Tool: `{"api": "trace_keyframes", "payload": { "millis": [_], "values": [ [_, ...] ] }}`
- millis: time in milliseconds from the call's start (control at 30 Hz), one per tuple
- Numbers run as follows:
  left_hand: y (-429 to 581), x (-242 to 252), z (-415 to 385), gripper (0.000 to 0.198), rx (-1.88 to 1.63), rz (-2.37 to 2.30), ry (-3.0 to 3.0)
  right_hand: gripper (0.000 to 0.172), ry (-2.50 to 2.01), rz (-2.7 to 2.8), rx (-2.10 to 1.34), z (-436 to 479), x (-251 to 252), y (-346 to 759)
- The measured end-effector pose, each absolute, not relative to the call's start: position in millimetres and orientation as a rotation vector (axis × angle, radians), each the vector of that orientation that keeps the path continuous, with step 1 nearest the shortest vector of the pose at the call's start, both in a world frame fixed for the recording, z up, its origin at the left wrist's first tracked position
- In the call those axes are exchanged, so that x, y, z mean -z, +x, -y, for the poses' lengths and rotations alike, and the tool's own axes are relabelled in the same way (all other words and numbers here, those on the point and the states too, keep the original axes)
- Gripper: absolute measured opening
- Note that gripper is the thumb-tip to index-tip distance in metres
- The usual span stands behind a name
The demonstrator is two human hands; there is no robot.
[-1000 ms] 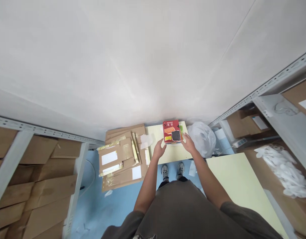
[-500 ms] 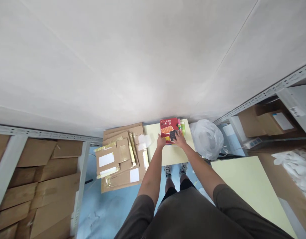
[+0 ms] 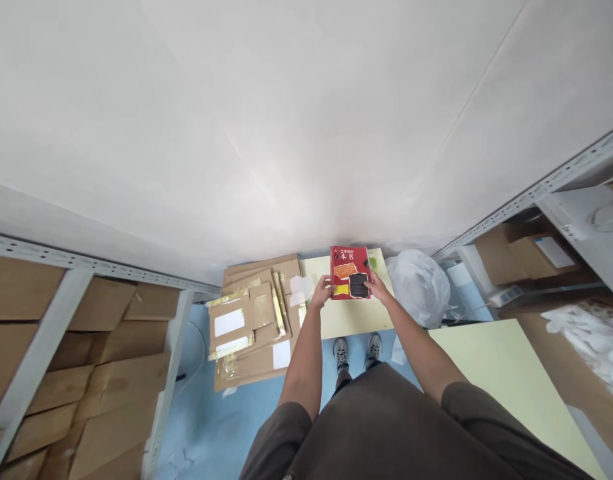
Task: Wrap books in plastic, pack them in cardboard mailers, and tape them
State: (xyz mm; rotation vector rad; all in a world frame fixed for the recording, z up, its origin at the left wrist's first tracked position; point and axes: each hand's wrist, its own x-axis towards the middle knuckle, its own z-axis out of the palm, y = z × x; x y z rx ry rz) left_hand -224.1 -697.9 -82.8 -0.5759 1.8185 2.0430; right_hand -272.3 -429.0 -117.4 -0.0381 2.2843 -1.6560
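A red book (image 3: 350, 272) with white lettering and a black patch on its cover is held flat between both hands above a pale yellow table (image 3: 356, 317). My left hand (image 3: 321, 291) grips its left edge, fingers curled onto the cover. On the other side, my right hand (image 3: 376, 285) holds the right edge near the lower corner. A green item (image 3: 372, 263) shows just behind the book's right side.
A pile of flattened cardboard boxes (image 3: 254, 320) lies left of the table. A white plastic bag (image 3: 420, 285) sits to its right. Metal shelving with cartons stands at the left (image 3: 76, 333) and right (image 3: 546, 227). A second pale yellow board (image 3: 506, 373) lies at lower right. Blue floor below.
Both hands closed on the red book's edges and raised it from the stack on the table; a second ago they hovered open beside it.
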Motion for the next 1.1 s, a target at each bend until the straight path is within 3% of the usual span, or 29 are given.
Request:
{"api": "trace_keyframes", "payload": {
  "millis": [200, 467, 567, 867, 1100],
  "values": [
    [-216, 24, 702, 0.068, -2.102, -1.712, -0.253, 0.070, 0.344, -1.772, 2.033, 403, 40, -243],
    [-225, -13, 659, 0.100, -1.982, -1.623, 0.113, 0.064, 0.371, -1.780, 2.306, 345, -35, -177],
    [-225, -25, 627, 0.103, -1.890, -1.613, 0.210, 0.063, 0.406, -1.765, 2.395, 314, -52, -144],
    [-174, -49, 459, 0.094, -1.719, -1.483, 0.456, 0.068, 0.555, -1.719, 2.653, 183, -76, 14],
    [-78, -62, 302, 0.102, -1.544, -1.325, 0.641, 0.070, 0.826, -1.765, 2.848, 89, -77, 172]
  ]
}}
